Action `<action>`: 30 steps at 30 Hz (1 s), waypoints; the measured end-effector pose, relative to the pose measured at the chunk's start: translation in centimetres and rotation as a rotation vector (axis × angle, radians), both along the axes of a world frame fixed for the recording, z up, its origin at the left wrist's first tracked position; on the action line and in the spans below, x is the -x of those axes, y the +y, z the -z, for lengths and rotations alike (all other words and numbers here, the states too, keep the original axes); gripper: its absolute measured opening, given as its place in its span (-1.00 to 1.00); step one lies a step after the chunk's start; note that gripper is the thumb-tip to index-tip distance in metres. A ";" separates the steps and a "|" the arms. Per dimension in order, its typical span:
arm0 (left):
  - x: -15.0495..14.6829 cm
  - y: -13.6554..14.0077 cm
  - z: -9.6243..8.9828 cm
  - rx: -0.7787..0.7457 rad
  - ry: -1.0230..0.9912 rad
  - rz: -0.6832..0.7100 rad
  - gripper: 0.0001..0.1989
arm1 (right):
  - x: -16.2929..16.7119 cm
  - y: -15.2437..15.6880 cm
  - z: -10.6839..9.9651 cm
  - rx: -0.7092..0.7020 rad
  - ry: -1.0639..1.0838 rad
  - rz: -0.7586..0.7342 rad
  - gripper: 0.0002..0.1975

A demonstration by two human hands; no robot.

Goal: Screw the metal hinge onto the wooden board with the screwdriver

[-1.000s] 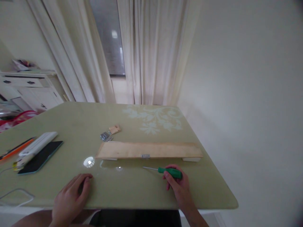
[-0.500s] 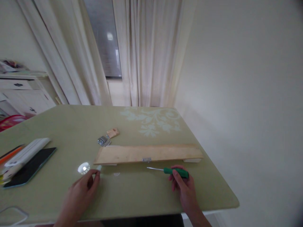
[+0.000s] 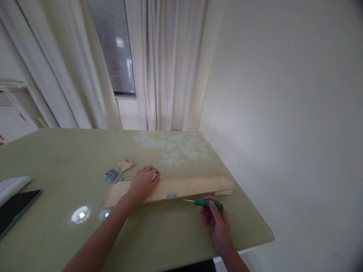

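Note:
A long pale wooden board (image 3: 193, 187) lies across the table, raised on white supports, of which a white block (image 3: 224, 192) shows under its right end. On its near edge is a small metal hinge or plate (image 3: 171, 196). My left hand (image 3: 144, 183) reaches over the left half of the board, its fingers curled at the far edge. My right hand (image 3: 217, 221) is closed around the green handle of a screwdriver (image 3: 208, 204). The shaft points left, with its tip near the board's front edge, just right of the metal piece.
Behind the board's left end lie several metal hinges and screws (image 3: 112, 176) and a small wooden piece (image 3: 126, 164). At left are a black tablet or phone (image 3: 17, 209) and a white object (image 3: 13, 187). A wall (image 3: 269, 143) stands along the right side.
My left hand has moved from the table in front of the board up onto it. The screwdriver tip has come closer to the board's edge. The view has turned slightly right.

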State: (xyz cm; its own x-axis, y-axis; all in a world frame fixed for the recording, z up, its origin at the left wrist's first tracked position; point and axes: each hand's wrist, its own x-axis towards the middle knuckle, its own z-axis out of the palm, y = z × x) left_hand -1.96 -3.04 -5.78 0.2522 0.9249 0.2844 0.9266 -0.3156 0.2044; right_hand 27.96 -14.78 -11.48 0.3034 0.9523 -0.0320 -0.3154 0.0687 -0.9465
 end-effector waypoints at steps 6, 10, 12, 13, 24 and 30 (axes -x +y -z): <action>0.3 -1.1 0.8 -0.186 -0.010 -0.012 -0.74 | -0.1 0.0 -0.3 -0.001 0.045 0.020 -0.42; 0.2 -1.8 0.9 -0.221 -0.002 0.034 -0.71 | -0.3 0.3 -0.7 0.000 0.054 -0.005 -0.41; 0.1 -1.9 0.9 -0.197 -0.004 0.055 -0.69 | -0.3 0.4 -0.9 0.003 0.060 -0.015 -0.42; 0.1 -1.8 0.9 -0.179 -0.009 0.063 -0.68 | -0.4 0.4 -0.9 0.004 0.065 -0.017 -0.42; -0.3 -0.8 -0.6 0.095 -0.076 0.145 -0.65 | -0.7 0.4 -1.0 -0.003 0.111 -0.039 -0.43; 2.8 -2.6 -1.4 0.243 -0.032 0.209 -0.39 | -0.7 0.3 -0.8 -0.011 0.118 -0.032 -0.46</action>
State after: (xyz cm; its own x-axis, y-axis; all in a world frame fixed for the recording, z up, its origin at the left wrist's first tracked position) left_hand -4.80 -5.60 -4.38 0.4380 0.8961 0.0724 0.8389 -0.4363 0.3254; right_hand 28.67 -14.46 -10.65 0.2673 0.9620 -0.0554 -0.4271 0.0667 -0.9018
